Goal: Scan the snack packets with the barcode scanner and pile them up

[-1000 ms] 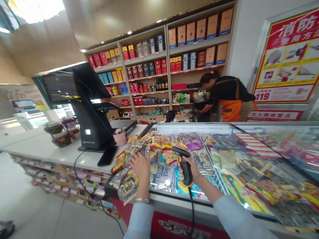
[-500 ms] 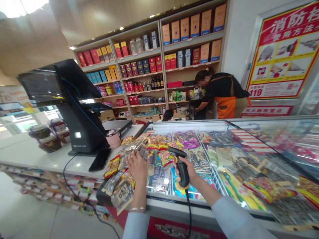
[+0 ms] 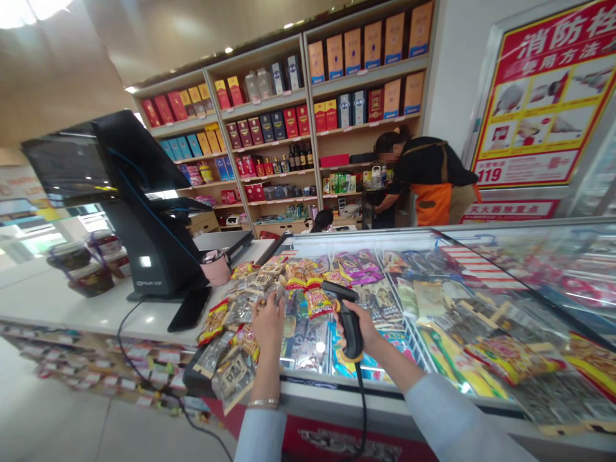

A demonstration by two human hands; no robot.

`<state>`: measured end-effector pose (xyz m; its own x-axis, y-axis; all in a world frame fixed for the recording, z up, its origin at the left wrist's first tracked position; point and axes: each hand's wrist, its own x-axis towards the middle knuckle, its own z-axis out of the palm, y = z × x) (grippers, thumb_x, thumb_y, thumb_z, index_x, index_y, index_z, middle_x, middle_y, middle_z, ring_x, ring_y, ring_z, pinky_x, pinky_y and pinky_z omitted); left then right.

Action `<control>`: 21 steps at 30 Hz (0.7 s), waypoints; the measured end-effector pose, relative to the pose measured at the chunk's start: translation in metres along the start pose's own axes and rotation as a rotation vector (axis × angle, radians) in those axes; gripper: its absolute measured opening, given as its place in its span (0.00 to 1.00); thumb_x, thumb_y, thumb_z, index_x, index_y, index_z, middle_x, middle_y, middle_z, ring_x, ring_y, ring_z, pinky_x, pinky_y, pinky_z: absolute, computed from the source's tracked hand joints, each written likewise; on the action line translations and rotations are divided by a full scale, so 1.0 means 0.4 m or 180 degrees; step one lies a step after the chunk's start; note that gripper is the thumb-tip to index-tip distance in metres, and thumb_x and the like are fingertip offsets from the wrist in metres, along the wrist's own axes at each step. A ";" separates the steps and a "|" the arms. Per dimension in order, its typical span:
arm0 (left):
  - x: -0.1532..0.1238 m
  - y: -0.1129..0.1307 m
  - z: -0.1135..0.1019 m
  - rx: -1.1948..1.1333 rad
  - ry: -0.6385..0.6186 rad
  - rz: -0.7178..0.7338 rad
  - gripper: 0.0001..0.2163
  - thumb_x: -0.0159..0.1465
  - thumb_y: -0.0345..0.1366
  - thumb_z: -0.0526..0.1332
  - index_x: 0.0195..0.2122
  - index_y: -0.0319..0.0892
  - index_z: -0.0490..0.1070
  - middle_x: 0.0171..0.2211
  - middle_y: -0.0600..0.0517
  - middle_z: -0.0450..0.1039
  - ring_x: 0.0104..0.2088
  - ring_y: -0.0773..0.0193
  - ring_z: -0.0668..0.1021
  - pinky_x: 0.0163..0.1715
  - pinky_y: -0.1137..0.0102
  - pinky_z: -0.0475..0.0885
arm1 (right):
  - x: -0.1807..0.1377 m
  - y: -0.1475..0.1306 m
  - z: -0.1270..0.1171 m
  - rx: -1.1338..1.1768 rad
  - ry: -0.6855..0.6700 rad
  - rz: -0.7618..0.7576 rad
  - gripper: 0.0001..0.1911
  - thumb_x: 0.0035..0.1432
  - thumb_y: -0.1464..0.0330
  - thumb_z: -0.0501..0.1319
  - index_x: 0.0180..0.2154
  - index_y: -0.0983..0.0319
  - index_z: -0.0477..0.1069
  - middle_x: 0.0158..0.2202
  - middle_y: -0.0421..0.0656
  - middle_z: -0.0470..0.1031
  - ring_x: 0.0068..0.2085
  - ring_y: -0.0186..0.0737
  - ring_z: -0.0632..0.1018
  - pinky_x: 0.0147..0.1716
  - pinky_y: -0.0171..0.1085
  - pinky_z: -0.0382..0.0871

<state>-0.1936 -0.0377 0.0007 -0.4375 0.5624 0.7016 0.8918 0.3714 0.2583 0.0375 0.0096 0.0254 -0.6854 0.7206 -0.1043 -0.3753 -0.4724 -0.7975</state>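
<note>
My right hand [image 3: 366,332] is wrapped round the grip of a black barcode scanner [image 3: 345,317], whose head points left toward a red and yellow snack packet [image 3: 317,301]. My left hand [image 3: 269,321] is raised over the pile of snack packets [image 3: 240,321] and pinches a small silvery packet [image 3: 280,292] at its fingertips. The packets lie spread on the glass lid of a chest freezer [image 3: 433,308]. The scanner's cable [image 3: 362,404] hangs down over the freezer's front edge.
A black till terminal [image 3: 139,212] stands on the white counter [image 3: 62,301] to the left, with a pink cup [image 3: 215,267] and lidded tubs [image 3: 84,266] beside it. A person in an orange apron [image 3: 428,186] bends at the shelves [image 3: 298,122] behind. A red poster [image 3: 543,102] hangs at right.
My left hand rose from lying flat on the packets and now pinches a small silvery one held up. The view shifted slightly right. The scanner hand has barely moved.
</note>
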 end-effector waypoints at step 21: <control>-0.010 0.012 -0.020 -0.1868 0.0472 -0.1157 0.17 0.62 0.48 0.55 0.44 0.40 0.65 0.36 0.43 0.78 0.36 0.57 0.81 0.33 0.67 0.74 | 0.004 0.030 0.012 -0.0947 -0.0113 -0.0475 0.17 0.47 0.55 0.63 0.24 0.64 0.69 0.18 0.39 0.70 0.14 0.32 0.69 0.11 0.31 0.63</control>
<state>-0.1867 -0.0440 0.0045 -0.7365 0.3561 0.5752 0.6252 0.0336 0.7797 0.0290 0.0025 0.0183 -0.6599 0.7501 0.0432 -0.2782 -0.1905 -0.9415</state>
